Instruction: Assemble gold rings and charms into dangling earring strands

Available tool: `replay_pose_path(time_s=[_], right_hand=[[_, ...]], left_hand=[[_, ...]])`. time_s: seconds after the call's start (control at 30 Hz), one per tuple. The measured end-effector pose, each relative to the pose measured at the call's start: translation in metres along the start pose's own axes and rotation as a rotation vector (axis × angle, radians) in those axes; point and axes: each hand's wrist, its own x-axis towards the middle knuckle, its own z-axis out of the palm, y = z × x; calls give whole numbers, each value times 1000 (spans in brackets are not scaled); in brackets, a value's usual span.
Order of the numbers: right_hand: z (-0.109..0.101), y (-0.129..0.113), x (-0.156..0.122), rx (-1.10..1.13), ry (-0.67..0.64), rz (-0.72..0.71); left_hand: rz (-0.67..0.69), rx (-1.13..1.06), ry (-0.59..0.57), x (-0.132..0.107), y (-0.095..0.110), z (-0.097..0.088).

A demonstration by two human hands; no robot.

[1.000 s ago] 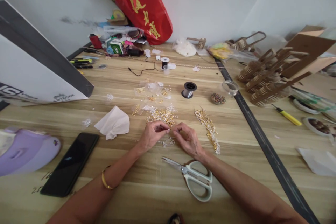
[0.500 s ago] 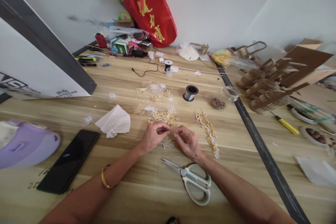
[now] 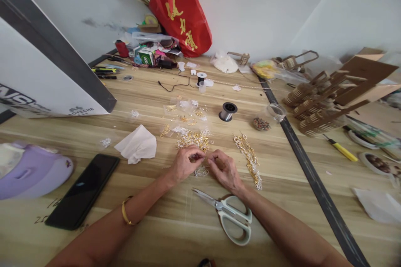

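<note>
My left hand (image 3: 187, 162) is pinched closed just in front of a heap of gold and silver jewelry findings (image 3: 192, 139). Close to it, fingertips nearly meeting, my right hand (image 3: 224, 167) is also pinched closed. Whatever sits between the fingertips is too small to name. A silver chain (image 3: 201, 171) lies on the table between and below the hands. To the right rest several gold and silver chains (image 3: 249, 160) in a bunch. White-handled scissors (image 3: 225, 212) lie below my right hand, blades pointing up and left.
A wire spool (image 3: 228, 111) and a jar of beads (image 3: 262, 123) stand beyond the hands. A black phone (image 3: 83, 192), a crumpled tissue (image 3: 138, 144) and a purple visor (image 3: 34, 171) are on the left. Small baskets (image 3: 316, 96) and a yellow-handled tool (image 3: 344, 151) are on the right.
Both hands stay pinched together at almost the same spot, with only slight finger movement. The whole view has shifted very slightly.
</note>
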Motion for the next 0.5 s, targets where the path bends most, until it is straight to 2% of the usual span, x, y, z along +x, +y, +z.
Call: replay_pose_path(time_s=[0.5], right_hand=[[1,0,0,10,-12,13]], left_hand=[[62,60,20,0,-3,2]])
